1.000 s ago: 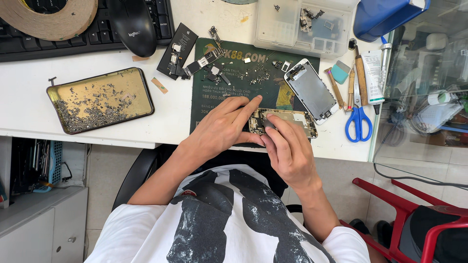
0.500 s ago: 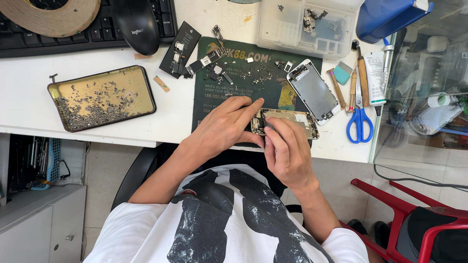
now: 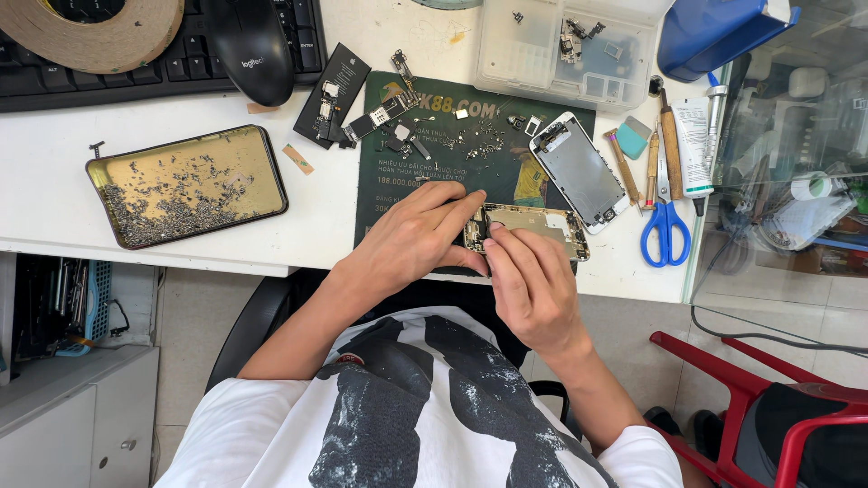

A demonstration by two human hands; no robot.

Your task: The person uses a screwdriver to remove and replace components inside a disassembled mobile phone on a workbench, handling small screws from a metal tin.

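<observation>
Green mat (image 3: pixel 425 163) is lying on the white desk (image 3: pixel 54 190), and the opened phone frame (image 3: pixel 533 226) is resting at its near edge. I am pressing my left hand (image 3: pixel 411 239) over the frame's left end, fingers curled and bearing down on it. I am pinching with my right hand (image 3: pixel 529 285) at the frame's left part, thumb and forefinger closed together; whether anything sits between the fingertips, I cannot tell. Both hands are touching the frame and each other.

Just beyond the frame, a detached screen (image 3: pixel 579 172) is lying tilted, with small loose parts (image 3: pixel 479 140) scattered on the mat near it. Blue scissors (image 3: pixel 665 221) are lying to the right, beside the screen. A gold tray (image 3: pixel 185 185) holding screws is sitting well apart on the left. A mouse (image 3: pixel 251 45) and a tape roll (image 3: pixel 90 32) are resting on the keyboard (image 3: pixel 172 63).
</observation>
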